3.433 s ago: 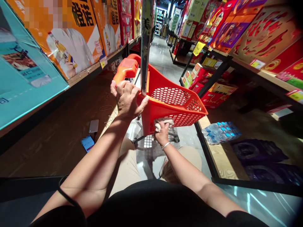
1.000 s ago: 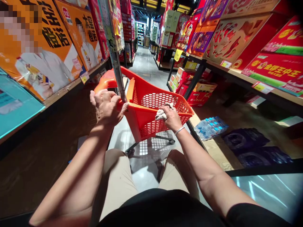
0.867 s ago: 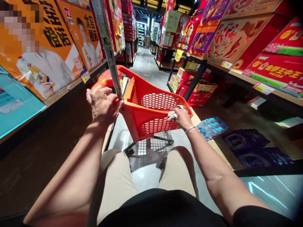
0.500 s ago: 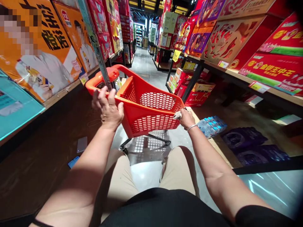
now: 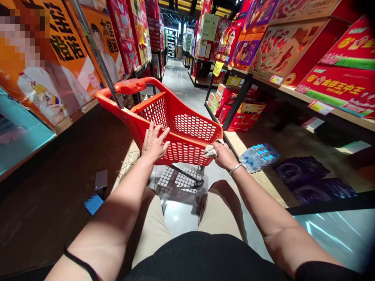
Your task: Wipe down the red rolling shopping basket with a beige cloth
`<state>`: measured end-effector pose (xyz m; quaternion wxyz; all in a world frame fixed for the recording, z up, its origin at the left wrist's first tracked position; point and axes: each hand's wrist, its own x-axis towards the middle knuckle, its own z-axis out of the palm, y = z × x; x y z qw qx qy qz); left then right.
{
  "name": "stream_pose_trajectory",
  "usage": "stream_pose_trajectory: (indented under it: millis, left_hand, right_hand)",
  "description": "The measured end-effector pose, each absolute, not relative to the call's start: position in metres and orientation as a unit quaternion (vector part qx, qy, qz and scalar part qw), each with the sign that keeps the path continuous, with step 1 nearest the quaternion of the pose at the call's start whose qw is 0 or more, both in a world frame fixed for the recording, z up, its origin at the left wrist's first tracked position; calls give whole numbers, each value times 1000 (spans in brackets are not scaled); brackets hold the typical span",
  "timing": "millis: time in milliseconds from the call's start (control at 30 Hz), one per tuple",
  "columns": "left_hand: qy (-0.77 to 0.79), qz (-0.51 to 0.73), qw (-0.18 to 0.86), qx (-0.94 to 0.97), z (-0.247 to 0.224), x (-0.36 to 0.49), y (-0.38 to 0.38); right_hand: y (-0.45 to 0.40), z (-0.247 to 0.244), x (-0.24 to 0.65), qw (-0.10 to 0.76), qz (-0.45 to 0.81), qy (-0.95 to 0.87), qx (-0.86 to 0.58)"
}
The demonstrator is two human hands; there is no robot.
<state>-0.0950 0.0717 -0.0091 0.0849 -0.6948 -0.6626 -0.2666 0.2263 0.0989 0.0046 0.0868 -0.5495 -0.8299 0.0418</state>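
A red plastic shopping cart point(image 5: 133, 124) with perforated basket walls stands before me, turned sideways. My left hand point(image 5: 154, 143) is spread over its near side, fingers apart, palm toward the wall; whether it touches is hard to tell. At the cart's front end, my right hand point(image 5: 225, 154), with a bracelet at the wrist, grips a crumpled whitish cloth point(image 5: 210, 151) against the basket corner. A scuffed metal pole point(image 5: 101, 64) rises from the handle end and leans to the left. The visible part of the basket's inside shows only red walls.
Shelves of orange cartons point(image 5: 70, 35) line the left, red gift boxes point(image 5: 336, 88) the right. On the right lower shelf lie shrink-wrapped water bottles point(image 5: 259, 157) and dark purple packs point(image 5: 301, 171). A phone-like grey slab point(image 5: 101, 179) and a blue item point(image 5: 93, 203) lie at lower left.
The cart has shifted left and turned a little. My left hand has moved from near the handle toward the middle of the side wall. My right hand has moved slightly left with the cloth.
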Motion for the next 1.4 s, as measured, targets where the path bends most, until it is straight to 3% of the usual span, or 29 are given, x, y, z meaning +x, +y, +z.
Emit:
stream_pose_trajectory:
  millis: [167,267,333,433,600,733,967,1267,1400]
  left_hand:
    - [-655,-248,85,-709,-3,-99,75]
    - [-648,-228,93,-721,-1,-96,78]
    - [-643,-222,97,-726,-1,-93,78]
    - [-638,-223,90,-731,0,-87,76]
    - [-636,-240,74,-730,2,-83,73]
    - [-632,-251,72,-730,3,-83,73]
    - [-632,-265,69,-725,1,-85,71]
    - [-634,-262,65,-724,1,-84,67]
    - [-641,-268,69,-716,0,-85,65]
  right_hand:
    - [89,-11,213,173,-7,-786,-593]
    - [86,-29,182,264,-52,-801,-534]
    - [89,-43,160,278,-78,-830,-477]
    - [98,-71,143,233,-101,-852,-458]
    - [105,-116,163,83,-56,-910,-403]
    - [101,-111,179,-4,-22,-939,-342]
    - [109,-50,196,136,-65,-902,-404]
    - [95,-108,208,-29,-14,-928,-370]
    - [94,-89,183,-37,-49,-957,-282]
